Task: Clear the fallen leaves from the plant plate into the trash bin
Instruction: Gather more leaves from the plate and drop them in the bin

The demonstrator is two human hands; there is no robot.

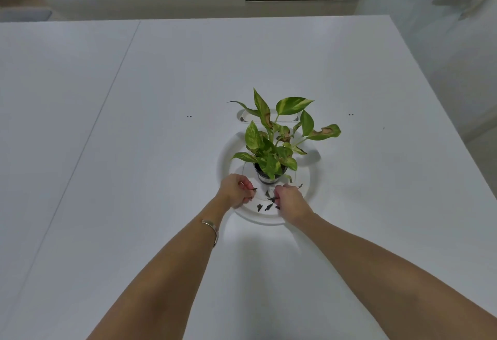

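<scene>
A green potted plant (273, 148) with some brown-edged leaves stands in a small dark pot on a round white plate (309, 178) in the middle of the table. Several dark fallen leaves (265, 206) lie on the plate's near side. My left hand (236, 190) is over the plate's left rim, its fingertips pinched on a small dark leaf. My right hand (291, 201) is over the plate's near right part, fingers closed on another dark leaf. No trash bin is in view.
The white table (134, 138) spreads wide on all sides, with a seam running down its left part. A white cable slot (269, 116) sits just behind the plant. Pale steps and curtains lie beyond the far edge.
</scene>
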